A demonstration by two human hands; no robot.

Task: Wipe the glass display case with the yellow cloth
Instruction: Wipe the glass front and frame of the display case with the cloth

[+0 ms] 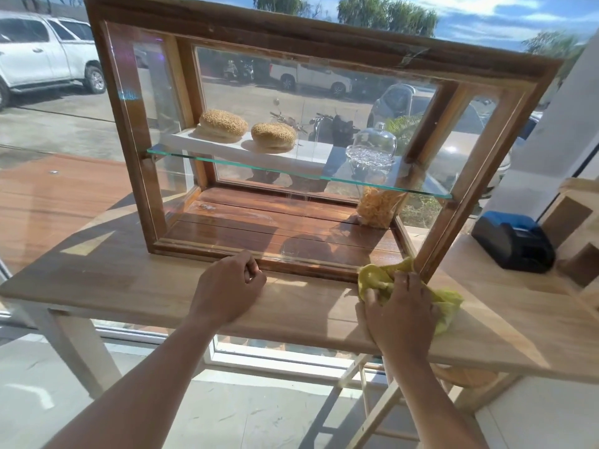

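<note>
A person's right hand (pixel 400 311) clamps the bunched yellow cloth (pixel 382 280) against the glass display case (pixel 324 34) at its near right corner; the left hand (pixel 227 286), loosely curled, rests on the table (pixel 97 280), apparently steadying. The wipe seems barely begun; the front pane likely comes next.

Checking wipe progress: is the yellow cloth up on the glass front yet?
No, the right hand presses the yellow cloth on the wooden table by the case's lower right corner.

Two forearms in view, both bare to the frame edge (no sleeve visible). Left hand (pixel 227 288) and right hand (pixel 400 314): bare, five-fingered, short nails. Wrists likewise bare.
</note>
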